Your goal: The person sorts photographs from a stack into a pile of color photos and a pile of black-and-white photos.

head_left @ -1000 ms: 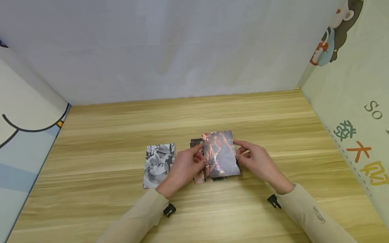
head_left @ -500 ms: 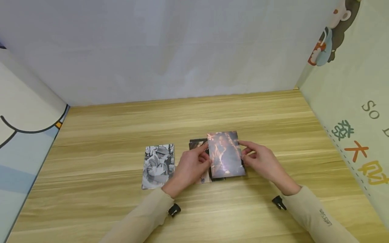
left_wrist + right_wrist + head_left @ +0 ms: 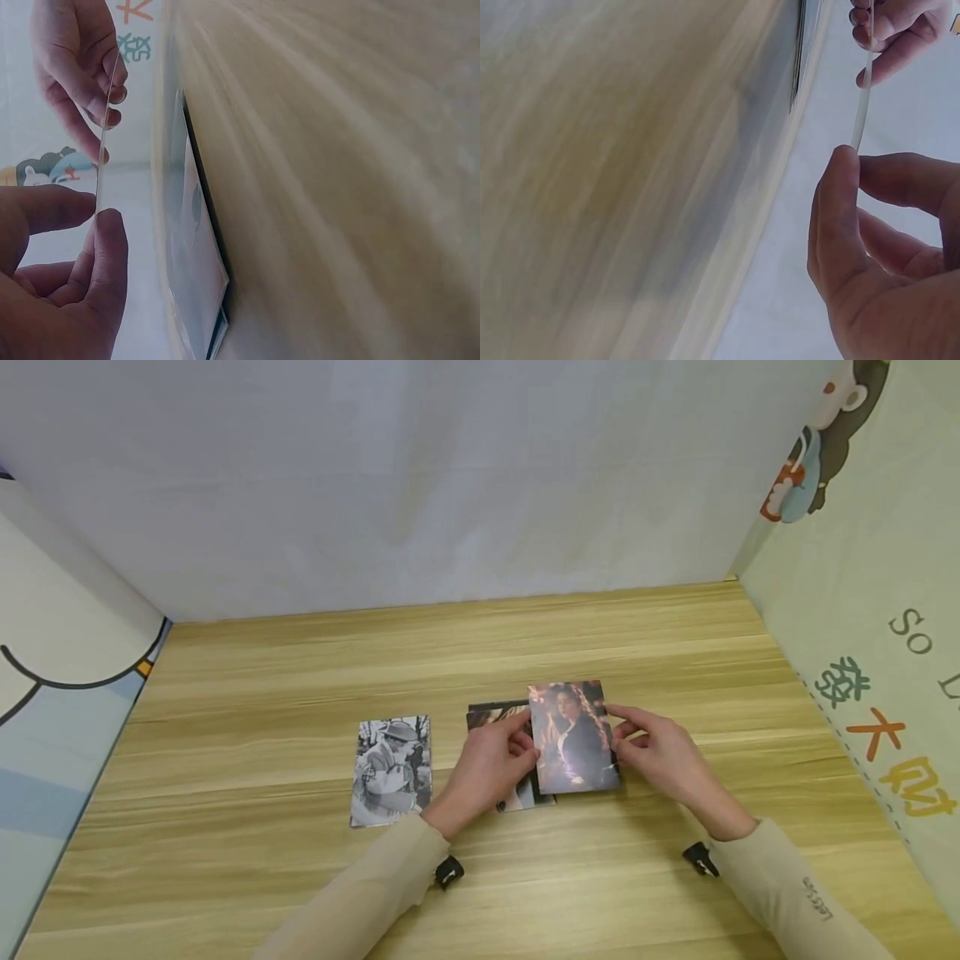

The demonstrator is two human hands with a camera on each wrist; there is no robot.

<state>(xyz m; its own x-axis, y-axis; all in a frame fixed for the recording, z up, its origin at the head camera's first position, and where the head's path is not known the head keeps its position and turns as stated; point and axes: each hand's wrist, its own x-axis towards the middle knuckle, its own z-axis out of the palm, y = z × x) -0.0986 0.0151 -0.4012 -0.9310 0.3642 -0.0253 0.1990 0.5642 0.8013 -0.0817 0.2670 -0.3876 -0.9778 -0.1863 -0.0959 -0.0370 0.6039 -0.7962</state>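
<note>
Both hands hold one colour photo print [image 3: 574,739] between them, raised above the table as the wrist views show. On its left edge, my left hand [image 3: 491,766] pinches it between thumb and fingers. My right hand [image 3: 663,756] pinches the opposite edge the same way. Seen edge-on in the left wrist view, the print [image 3: 112,82] is a thin, nearly straight sheet. Below and to its left lies a small stack of photos [image 3: 517,797], partly hidden by the left hand and the held print. A black-and-white photo [image 3: 390,771] of a figure in a hat lies flat left of the stack.
The wood-grain table [image 3: 300,885] carries the photos. A pale cloth wall [image 3: 450,485] stands along its back edge. Printed panels flank it, the right panel [image 3: 862,610] bearing a cartoon figure and lettering. Dark clips [image 3: 448,872] hang at the sleeve cuffs.
Both hands have moved to the right together, carrying the colour photo print with them. More of the stack beneath shows now. The black-and-white photo stays in place.
</note>
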